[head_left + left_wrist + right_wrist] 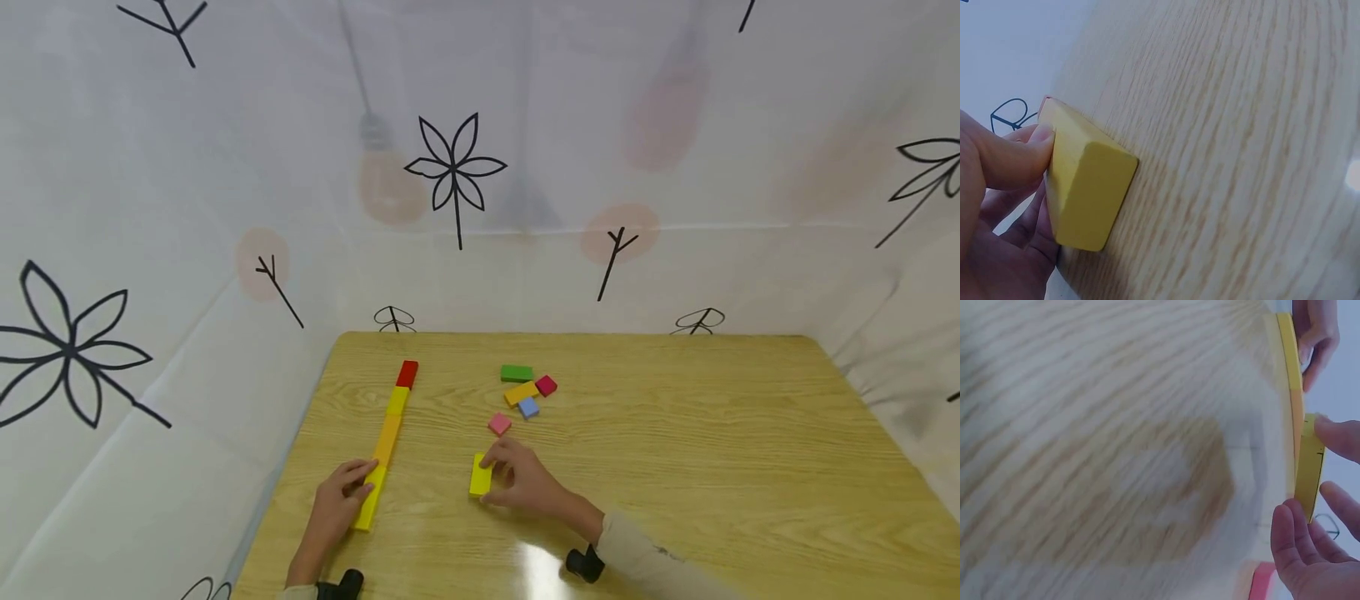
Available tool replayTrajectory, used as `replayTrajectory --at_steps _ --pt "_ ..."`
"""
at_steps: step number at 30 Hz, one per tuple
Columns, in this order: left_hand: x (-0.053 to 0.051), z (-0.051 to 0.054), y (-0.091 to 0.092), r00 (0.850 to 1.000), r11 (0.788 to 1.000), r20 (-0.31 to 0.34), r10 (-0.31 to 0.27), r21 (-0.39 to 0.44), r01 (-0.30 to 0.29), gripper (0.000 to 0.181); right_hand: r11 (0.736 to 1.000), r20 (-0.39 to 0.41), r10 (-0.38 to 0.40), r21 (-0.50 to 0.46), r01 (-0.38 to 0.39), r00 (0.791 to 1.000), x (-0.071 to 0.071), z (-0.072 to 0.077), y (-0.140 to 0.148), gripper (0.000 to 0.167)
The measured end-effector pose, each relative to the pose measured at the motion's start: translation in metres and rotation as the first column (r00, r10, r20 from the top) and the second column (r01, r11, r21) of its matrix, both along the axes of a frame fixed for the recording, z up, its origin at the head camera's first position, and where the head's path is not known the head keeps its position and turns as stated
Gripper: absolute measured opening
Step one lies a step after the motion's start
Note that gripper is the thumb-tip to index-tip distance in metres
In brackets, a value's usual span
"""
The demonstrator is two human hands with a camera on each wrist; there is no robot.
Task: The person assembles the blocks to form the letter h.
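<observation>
A straight row of blocks runs along the left of the table in the head view: a red block (407, 374) at the far end, a yellow block (398, 401), an orange block (387, 439) and a long yellow block (367, 506) nearest. My left hand (335, 502) touches the row's left side with thumb and fingertips, at the near yellow block (1091, 194). To the right, my right hand (531, 482) pinches another yellow block (478, 477) between thumb and fingers. The right wrist view shows this yellow block (1310, 469) with the row behind it.
Beyond the right hand lie a pink block (499, 424), a blue block (528, 407), an orange block (521, 393), a dark red block (547, 385) and a green block (517, 373). A patterned white cloth (525, 275) surrounds the wooden table (712, 450).
</observation>
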State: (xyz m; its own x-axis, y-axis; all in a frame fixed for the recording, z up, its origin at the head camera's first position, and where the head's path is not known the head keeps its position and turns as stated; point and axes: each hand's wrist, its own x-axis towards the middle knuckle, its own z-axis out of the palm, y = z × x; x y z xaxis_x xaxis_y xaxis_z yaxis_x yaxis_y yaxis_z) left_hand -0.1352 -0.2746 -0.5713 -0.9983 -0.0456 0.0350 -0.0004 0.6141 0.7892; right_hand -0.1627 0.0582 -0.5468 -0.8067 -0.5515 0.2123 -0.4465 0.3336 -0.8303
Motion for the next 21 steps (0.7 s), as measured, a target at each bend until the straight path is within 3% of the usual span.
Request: replayTrajectory --at_steps 8,21 --pt "0.002 0.001 0.001 1.0 1.0 -0.019 -0.007 0.001 0.007 0.036 0.998 0.084 0.059 -0.009 -0.058 0.995 0.008 -0.003 -0.013 0.033" --pt "-0.001 0.002 0.001 1.0 1.0 0.002 -0.002 0.004 0.002 0.036 0.995 0.132 0.1 0.009 -0.102 0.986 0.017 -0.006 -0.029 0.033"
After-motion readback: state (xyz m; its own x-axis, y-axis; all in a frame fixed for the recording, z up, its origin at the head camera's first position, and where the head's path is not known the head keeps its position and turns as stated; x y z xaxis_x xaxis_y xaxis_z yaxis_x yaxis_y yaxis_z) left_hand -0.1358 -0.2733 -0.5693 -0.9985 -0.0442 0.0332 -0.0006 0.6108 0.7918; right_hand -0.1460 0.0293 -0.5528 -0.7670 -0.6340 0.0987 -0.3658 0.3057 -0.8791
